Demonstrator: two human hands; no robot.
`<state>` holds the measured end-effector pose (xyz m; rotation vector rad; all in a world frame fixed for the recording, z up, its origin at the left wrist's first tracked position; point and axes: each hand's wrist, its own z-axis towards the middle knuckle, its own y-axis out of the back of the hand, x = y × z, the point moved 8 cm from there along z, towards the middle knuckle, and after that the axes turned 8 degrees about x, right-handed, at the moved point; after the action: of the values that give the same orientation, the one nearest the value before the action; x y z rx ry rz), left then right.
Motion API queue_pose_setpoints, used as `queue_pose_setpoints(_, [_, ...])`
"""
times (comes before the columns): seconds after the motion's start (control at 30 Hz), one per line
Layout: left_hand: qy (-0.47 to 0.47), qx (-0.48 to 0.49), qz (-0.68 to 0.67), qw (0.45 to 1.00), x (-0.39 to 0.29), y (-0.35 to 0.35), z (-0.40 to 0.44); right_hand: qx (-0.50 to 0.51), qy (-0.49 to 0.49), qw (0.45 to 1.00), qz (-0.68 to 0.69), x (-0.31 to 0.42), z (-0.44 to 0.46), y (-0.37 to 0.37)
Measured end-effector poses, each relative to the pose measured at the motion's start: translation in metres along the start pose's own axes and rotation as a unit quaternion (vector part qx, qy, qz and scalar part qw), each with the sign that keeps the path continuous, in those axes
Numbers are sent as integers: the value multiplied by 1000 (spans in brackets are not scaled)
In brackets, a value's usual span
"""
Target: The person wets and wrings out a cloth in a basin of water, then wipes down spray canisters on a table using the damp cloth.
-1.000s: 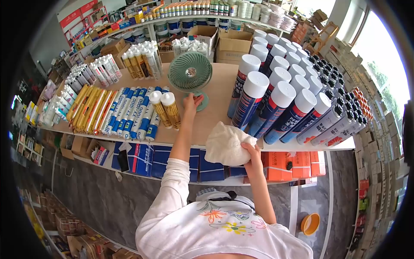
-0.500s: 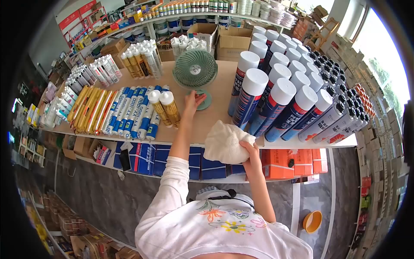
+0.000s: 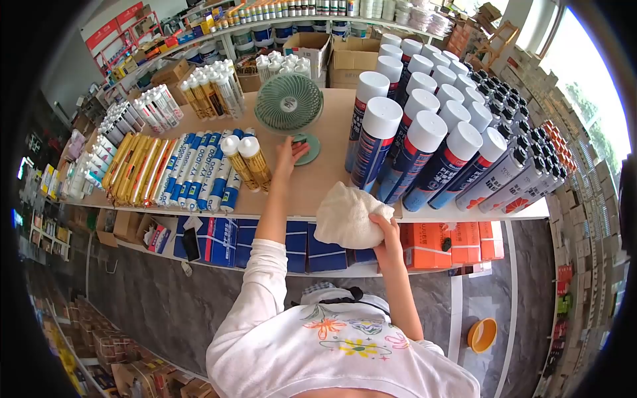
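Note:
A green desk fan (image 3: 290, 101) with a round slatted grille stands on the table, its round base (image 3: 306, 150) below. My left hand (image 3: 289, 156) is at the fan's stem and base, fingers closed on its near left side; part of the grip is hidden. Just left of that hand stand two gold cartridges (image 3: 251, 159) with white caps. My right hand (image 3: 387, 233) holds a bunched white cloth (image 3: 350, 215) at the table's front edge, fingers pressed into its right side. Tall blue spray cans (image 3: 377, 146) with white caps rise close behind the cloth.
Blue-and-white sausage packs (image 3: 202, 169) and gold ones (image 3: 135, 169) lie along the left of the table (image 3: 318, 189). Black-capped cans (image 3: 507, 174) fill the right end. Blue boxes (image 3: 326, 251) and orange boxes (image 3: 424, 247) sit below; an orange bowl (image 3: 482, 335) is on the floor.
The whole view has shifted slightly, so the table goods appear a little further left and up. My left hand stays at the fan, and my right hand still holds the cloth.

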<state>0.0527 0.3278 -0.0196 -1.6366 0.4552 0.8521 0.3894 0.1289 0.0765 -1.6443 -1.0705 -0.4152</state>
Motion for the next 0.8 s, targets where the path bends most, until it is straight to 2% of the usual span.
queue_pose_setpoints(0.13, [5,39,-44,998,1,-1,2,-1,2,1000,7,-5,4,10])
queue_pose_setpoints(0.33, [2,50,-35,998,6,4,12,19,10,1000,9,-3,5,16])
queue_pose_setpoints(0.47, [29,-5,-21,999,2,4,3,4,-3,1000,0,2,-1,11])
queue_pose_setpoints(0.73, [10,67,-10,998,1,0,15,-8,11,1000,24,-5,7,18])
queue_pose_setpoints(0.8, [16,57,-12,998,0,-2,15,-2,13,1000,21,-5,8,18])
